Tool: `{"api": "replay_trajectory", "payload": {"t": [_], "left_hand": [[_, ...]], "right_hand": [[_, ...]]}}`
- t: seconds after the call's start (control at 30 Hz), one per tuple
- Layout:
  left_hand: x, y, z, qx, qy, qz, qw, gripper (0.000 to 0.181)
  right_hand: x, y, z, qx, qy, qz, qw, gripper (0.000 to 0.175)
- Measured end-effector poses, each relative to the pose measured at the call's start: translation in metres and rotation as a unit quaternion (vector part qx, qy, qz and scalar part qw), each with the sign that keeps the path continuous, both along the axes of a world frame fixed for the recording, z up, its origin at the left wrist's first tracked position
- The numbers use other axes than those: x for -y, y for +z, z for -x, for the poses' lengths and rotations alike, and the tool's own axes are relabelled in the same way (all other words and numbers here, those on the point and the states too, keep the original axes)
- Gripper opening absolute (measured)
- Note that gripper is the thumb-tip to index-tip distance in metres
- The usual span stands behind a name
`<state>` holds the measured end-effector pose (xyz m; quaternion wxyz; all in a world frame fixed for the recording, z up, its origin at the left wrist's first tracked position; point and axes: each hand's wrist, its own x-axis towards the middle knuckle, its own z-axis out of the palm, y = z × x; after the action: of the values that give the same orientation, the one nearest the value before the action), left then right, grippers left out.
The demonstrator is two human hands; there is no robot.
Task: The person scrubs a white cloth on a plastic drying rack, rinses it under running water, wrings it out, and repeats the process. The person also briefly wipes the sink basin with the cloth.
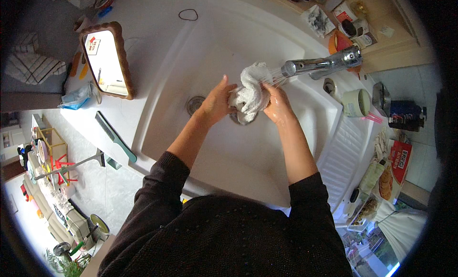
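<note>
A crumpled white towelling cloth (247, 94) is held between both hands above the white sink basin (214, 148). My left hand (216, 101) grips its left side, thumb pointing up. On the cloth's right side is my right hand (277, 101), wet and with its fingers against the fabric. Water sprays from the chrome faucet (322, 64) onto the top of the cloth and near the right fingers. A metal drain (195, 104) shows just left of my left hand; another round metal fitting lies partly hidden under the cloth.
A framed mirror (107, 60) and a green-handled comb (116, 135) lie on the left counter. A dark hair tie (188, 15) rests at the far rim. Right of the basin are a ribbed washboard surface (340, 159), a pale green cup (356, 102) and a dark pump bottle (406, 115).
</note>
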<state>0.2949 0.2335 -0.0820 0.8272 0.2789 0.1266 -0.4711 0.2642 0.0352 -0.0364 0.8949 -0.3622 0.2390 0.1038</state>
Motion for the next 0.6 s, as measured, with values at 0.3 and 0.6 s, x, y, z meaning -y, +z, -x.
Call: {"api": "replay_trajectory", "payload": {"t": [0.3, 0.6], "left_hand": [[-0.005, 0.029, -0.014, 0.123, 0.052, -0.070, 0.989, 0.046], [-0.021, 0.017, -0.051, 0.133, 0.173, -0.080, 0.973, 0.032]], "right_hand": [[0.048, 0.012, 0.009, 0.094, 0.066, 0.393, 0.912, 0.058], [0.045, 0.032, 0.008, -0.013, 0.422, 0.630, 0.652, 0.061]]}}
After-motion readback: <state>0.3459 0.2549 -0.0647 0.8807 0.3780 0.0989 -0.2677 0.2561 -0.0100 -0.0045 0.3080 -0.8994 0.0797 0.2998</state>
